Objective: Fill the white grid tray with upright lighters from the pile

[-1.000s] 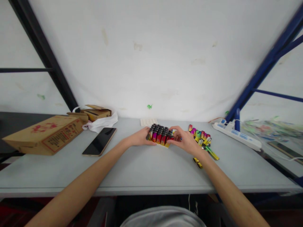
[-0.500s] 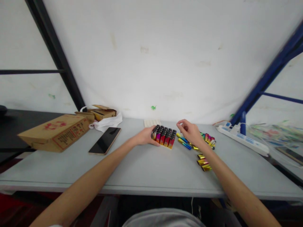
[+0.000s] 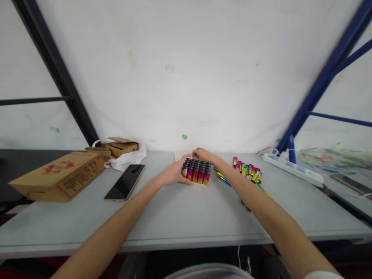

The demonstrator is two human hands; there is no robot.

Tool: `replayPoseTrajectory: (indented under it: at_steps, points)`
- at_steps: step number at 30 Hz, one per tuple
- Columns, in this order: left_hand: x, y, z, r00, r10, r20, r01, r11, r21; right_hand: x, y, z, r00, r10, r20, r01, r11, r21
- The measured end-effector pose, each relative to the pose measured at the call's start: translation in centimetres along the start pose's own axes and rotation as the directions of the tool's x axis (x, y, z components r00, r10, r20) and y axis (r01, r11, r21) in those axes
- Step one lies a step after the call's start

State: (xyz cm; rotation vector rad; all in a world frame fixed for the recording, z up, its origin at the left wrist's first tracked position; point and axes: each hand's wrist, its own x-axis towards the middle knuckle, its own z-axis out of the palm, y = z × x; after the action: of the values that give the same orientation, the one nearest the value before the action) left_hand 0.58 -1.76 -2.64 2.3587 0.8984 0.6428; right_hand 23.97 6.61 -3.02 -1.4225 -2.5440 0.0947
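Note:
A block of upright lighters (image 3: 200, 175), red and yellow with black tops, stands in rows on the grey table (image 3: 174, 217). My left hand (image 3: 174, 172) is wrapped round its left side, thumb at the front. Behind the block's back edge is my right hand (image 3: 203, 155), fingers bent at the far row; whether they pinch anything is hidden. Loose shiny lighters (image 3: 247, 169) lie to the right, partly covered by my right forearm. A pale tray (image 3: 180, 155) shows behind my left hand.
On the left lie a phone (image 3: 124, 182), a long cardboard box (image 3: 59, 174), a white plastic bag (image 3: 128, 159) and an opened small carton (image 3: 120, 147). A white power strip (image 3: 293, 169) runs along the right, near a blue metal post (image 3: 308, 93).
My right hand has moved left from beside the loose lighters to the back of the block. My left hand still holds the block's left side. The camera view has shifted slightly.

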Motion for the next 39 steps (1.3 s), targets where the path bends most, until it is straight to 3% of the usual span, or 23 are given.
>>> replayPoseTrajectory:
  at_steps: [5, 10, 13, 16, 21, 24, 29, 33, 39]
  points:
    - [0.1, 0.0, -0.2, 1.0, 0.003, 0.029, -0.003, 1.0, -0.009, -2.0, 0.9, -1.1, 0.996, 0.085, -0.022, -0.085, 0.996, 0.0]
    - [0.0, 0.1, -0.4, 0.999, 0.033, 0.028, -0.032, 0.999, -0.03, -6.9, 2.7, -4.5, 0.983, 0.152, -0.102, -0.146, 0.987, 0.059]
    - [0.1, 0.1, -0.4, 1.0, 0.022, 0.017, -0.021, 1.0, -0.019, -10.9, 3.8, -6.1, 0.966, 0.21, -0.15, -0.161, 0.945, 0.284]
    - [0.2, 0.2, -0.4, 1.0, 0.001, 0.003, -0.001, 1.0, -0.007, -14.9, 4.2, -6.7, 0.954, 0.274, -0.123, -0.175, 0.84, 0.513]
    - [0.5, -0.3, -0.3, 0.997, -0.045, -0.066, 0.046, 0.999, 0.005, -20.8, 2.3, -7.5, 0.953, 0.251, -0.172, -0.091, 0.776, 0.624]
    - [0.9, -1.0, -0.1, 0.988, -0.083, -0.127, 0.086, 0.996, 0.018, -23.2, 0.2, -7.8, 0.957, 0.219, -0.192, -0.072, 0.816, 0.573]
    - [3.2, -2.3, -0.7, 0.983, -0.125, -0.137, 0.133, 0.99, 0.053, -23.8, -3.3, -5.9, 0.958, 0.13, -0.255, -0.032, 0.934, 0.357]
    - [6.0, -3.2, -1.4, 0.985, -0.117, -0.127, 0.134, 0.983, 0.128, -21.9, -4.9, -3.2, 0.985, -0.024, -0.17, 0.069, 0.962, 0.264]
    - [7.4, -3.5, 0.3, 0.922, -0.237, -0.308, 0.304, 0.934, 0.191, -19.8, -5.8, -2.4, 0.987, -0.087, -0.138, 0.115, 0.97, 0.212]
